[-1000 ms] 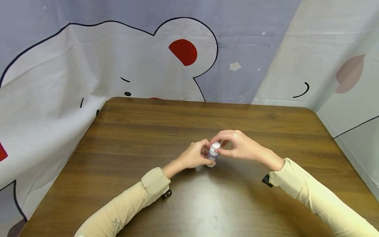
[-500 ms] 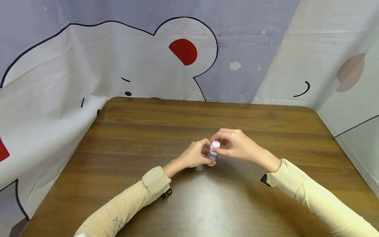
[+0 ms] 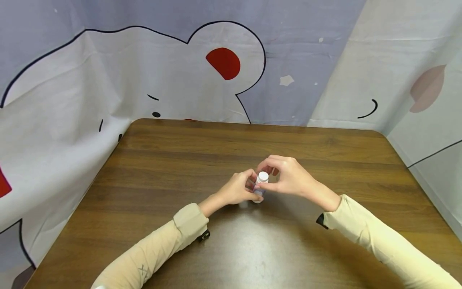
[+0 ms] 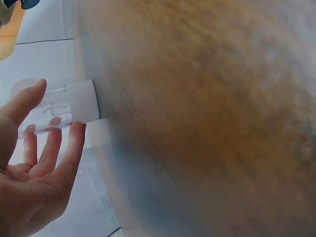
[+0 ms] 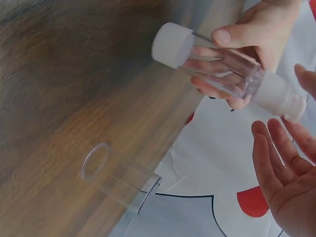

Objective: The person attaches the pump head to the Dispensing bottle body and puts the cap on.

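A small clear bottle (image 5: 224, 69) stands roughly upright on the table, with a white base (image 5: 173, 45) and a narrow, stepped white top (image 3: 263, 176). My left hand (image 3: 236, 188) grips its body, the thumb on the near side and the fingers round the far side, as the left wrist view (image 4: 42, 168) also shows. Around the top, my right hand (image 3: 290, 176) is spread, thumb on one side and fingers on the other. Gaps show between its fingers (image 5: 269, 148) and the top in the right wrist view; whether one fingertip touches it I cannot tell.
A clear, hollow cylinder (image 5: 123, 177) stands on the wooden table (image 3: 173, 160) beside the bottle, mostly behind my right hand in the head view. A printed cloth (image 3: 180, 72) hangs along the table's far edge and sides.
My right hand has shifted slightly left, and its fingers have loosened around the bottle's top, so more of the white top shows. The left hand and bottle stay about where they were.
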A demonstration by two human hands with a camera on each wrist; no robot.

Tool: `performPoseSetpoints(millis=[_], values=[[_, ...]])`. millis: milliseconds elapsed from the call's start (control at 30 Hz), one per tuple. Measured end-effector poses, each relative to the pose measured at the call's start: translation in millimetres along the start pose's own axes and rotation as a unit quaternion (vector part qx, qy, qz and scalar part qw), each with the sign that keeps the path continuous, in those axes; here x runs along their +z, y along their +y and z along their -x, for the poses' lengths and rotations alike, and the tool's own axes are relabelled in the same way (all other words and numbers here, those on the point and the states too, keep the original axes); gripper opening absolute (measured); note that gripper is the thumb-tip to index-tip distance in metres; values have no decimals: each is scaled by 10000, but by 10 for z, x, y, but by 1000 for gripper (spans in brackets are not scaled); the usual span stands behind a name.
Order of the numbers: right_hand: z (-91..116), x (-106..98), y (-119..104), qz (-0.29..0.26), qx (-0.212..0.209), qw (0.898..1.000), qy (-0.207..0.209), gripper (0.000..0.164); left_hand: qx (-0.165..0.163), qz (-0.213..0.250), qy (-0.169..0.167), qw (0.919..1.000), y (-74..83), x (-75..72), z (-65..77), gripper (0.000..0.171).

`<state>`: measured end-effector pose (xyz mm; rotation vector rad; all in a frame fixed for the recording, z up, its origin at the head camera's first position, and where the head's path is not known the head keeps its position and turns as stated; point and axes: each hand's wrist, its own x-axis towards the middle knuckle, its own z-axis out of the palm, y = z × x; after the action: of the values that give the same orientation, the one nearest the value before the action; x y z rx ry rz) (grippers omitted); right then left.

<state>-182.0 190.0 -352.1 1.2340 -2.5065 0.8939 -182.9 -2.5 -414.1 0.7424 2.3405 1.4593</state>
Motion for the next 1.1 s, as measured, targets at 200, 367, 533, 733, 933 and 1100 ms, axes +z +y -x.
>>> performPoseSetpoints(millis=[200,367,533,733,933,1100], values=[[-38,-139,-11,-479,-62,9953,-843,31,46,-65,-21,10000,3,-1,9,46],[-54,-179,-31,-709,-22,9880,-1369,33,84,-160,-11,9998,-3,-4,13,49],[-39,-168,-44,-809,147,9851,-1513,34,97,-247,3,9996,-13,-2,10,46],[-31,-141,-36,-772,196,9864,-1437,30,156,-229,-17,9996,1,-13,19,43],[-39,-107,-47,-318,206,9923,-1175,25,271,-211,-5,9994,2,-19,27,42],[-40,-63,-61,-49,251,9955,-915,21,47,-24,-18,10000,-5,-7,14,44]])
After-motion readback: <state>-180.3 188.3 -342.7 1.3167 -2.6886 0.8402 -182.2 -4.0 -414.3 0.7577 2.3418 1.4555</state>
